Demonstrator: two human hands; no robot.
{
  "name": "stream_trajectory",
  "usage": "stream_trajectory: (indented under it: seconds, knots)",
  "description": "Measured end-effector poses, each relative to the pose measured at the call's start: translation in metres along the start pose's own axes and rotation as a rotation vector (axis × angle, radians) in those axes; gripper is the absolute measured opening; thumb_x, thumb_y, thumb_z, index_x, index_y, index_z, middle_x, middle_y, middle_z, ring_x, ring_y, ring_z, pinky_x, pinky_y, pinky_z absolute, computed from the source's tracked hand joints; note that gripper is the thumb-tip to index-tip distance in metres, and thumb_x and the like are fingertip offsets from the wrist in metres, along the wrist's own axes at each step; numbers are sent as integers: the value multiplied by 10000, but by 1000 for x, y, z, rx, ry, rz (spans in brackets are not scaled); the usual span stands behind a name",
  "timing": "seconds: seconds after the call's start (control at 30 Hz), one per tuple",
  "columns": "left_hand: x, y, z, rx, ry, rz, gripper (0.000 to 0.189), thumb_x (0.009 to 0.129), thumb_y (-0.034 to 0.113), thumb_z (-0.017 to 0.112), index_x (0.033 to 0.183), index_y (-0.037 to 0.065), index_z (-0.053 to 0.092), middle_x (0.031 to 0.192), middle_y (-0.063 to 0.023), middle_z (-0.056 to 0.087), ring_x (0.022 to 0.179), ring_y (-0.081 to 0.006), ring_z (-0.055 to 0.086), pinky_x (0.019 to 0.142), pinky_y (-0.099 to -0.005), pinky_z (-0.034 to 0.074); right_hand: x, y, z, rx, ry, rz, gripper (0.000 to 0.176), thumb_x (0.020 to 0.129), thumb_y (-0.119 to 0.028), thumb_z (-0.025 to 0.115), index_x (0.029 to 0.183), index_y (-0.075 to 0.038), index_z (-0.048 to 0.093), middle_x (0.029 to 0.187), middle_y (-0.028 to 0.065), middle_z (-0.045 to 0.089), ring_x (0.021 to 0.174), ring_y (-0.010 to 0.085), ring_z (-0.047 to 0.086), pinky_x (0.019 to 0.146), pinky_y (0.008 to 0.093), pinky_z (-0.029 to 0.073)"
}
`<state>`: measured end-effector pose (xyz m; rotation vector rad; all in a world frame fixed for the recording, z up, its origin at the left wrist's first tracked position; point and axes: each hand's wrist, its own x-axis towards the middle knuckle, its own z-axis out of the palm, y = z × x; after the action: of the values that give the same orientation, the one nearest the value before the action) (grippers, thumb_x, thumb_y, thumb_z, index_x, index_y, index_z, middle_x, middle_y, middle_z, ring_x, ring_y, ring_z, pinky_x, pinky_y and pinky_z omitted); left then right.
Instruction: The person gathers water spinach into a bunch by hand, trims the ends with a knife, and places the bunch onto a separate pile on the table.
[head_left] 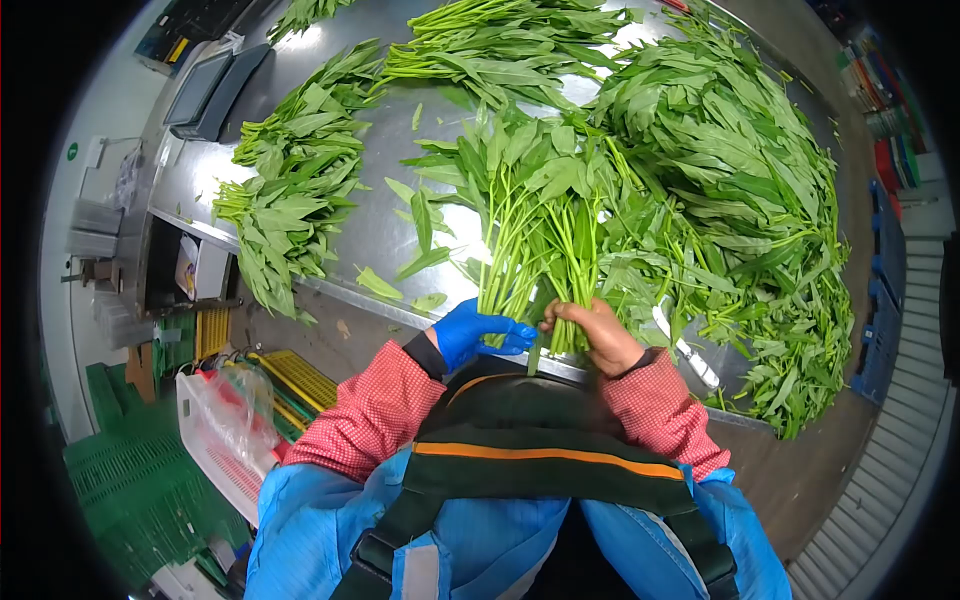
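Observation:
My left hand [482, 332], in a blue glove, is wrapped round the lower stems of a bunch of water spinach [510, 240]. Beside it my bare right hand [595, 333] grips the stem ends of a second bunch of water spinach [570, 235]. Both bunches point away from me, their leaves overlapping on the metal table [395, 150]. A white-handled knife [690, 350] lies just right of my right hand. Loose leaves [425, 220] are scattered left of the bunches.
A large heap of water spinach [730, 170] covers the table's right side. More bunches [290, 190] lie at the left and along the back [500, 45]. A dark display device [212, 95] stands back left. Green crates [150, 480] and a white basket [215, 440] are below left.

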<state>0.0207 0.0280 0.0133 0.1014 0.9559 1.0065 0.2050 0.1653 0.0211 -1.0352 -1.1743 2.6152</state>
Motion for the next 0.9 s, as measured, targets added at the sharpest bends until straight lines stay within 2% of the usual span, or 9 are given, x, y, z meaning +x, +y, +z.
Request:
stream_trajectory:
  seconds: [0.13,0.23,0.3,0.5,0.53,0.63,0.7,0.8,0.9]
  knots:
    - [5,-1,8,45,103,-98,373,896,195,624,1227,54,529,899,-50,615,777,-143,610,750,-308,545,-2,0,8,173,-56,152,138,906,-155,562,934,-20,573,771,43,605,663,147,591,629,287,505]
    - [-1,15,22,147,175,-38,333,922,249,593,1196,65,546,748,11,540,608,-82,516,650,-253,509,-3,-19,-9,-273,23,45,184,910,-182,566,1007,-29,535,694,24,577,552,132,558,513,259,470]
    - [-22,37,17,134,183,130,317,946,283,561,1183,72,553,682,36,477,523,-58,430,585,-226,466,-21,-78,-25,-573,232,-224,204,915,-214,579,1010,-41,532,709,4,558,546,87,527,463,233,444]
    - [-25,39,14,-553,93,455,297,993,275,480,1169,40,527,687,34,397,534,-47,363,576,-241,435,-29,-151,-23,-59,416,-817,201,950,-240,536,940,-47,482,703,13,511,572,106,518,498,250,454]
    - [-19,32,9,-521,-30,470,317,974,264,520,1203,46,508,773,7,501,610,-73,477,680,-286,502,-24,-141,-17,-147,406,-768,195,950,-241,538,938,-56,479,707,13,519,582,107,527,499,253,456]
    - [-15,13,38,-206,316,289,321,942,224,571,1208,55,514,924,-32,603,753,-133,600,808,-345,530,-8,-77,16,-155,272,-480,199,954,-254,537,938,-60,495,737,24,543,636,117,562,529,265,482]
    - [-5,-7,32,-232,221,276,323,920,198,596,1204,64,525,1019,-46,622,879,-169,623,847,-372,529,-4,-30,35,-26,162,-180,274,959,-299,528,961,-25,535,810,48,581,698,138,574,640,277,499]
    - [3,-29,28,-313,145,239,325,899,180,618,1199,82,540,1070,-47,630,977,-185,624,863,-388,529,9,20,21,-285,142,-94,450,970,-378,494,1068,50,595,974,94,621,881,159,538,845,280,421]
    - [2,-36,32,-387,134,170,374,882,187,641,1230,102,535,1090,-44,620,1016,-183,608,860,-384,524,7,14,0,-249,175,18,438,978,-355,470,1012,57,615,915,77,621,858,157,522,805,290,426]
